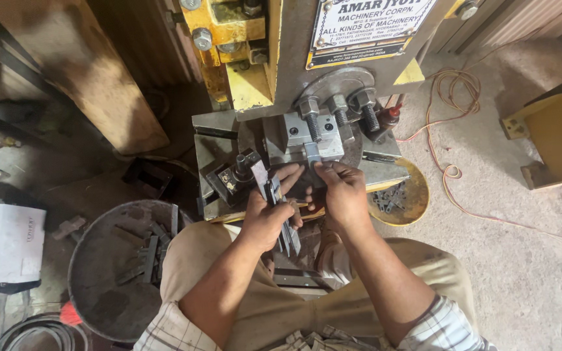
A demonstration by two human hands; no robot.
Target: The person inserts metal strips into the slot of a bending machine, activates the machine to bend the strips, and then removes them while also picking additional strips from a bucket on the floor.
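Observation:
I sit in front of a small press machine (294, 58) with a steel die block (307, 133) on its bed. My left hand (265, 218) grips a bundle of thin flat metal strips (284, 227), held upright over my lap. My right hand (343, 195) pinches a single metal strip (312, 155) and holds its end against the die, just under the bolts (339, 107). The two hands are close together, fingertips almost touching.
A round dark metal tub (118, 266) with several metal pieces stands at my left knee. A yellow dish (414, 195) of small pieces sits to the right of the bed. An orange cable (450, 130) trails over the floor. A white box (4, 244) is far left.

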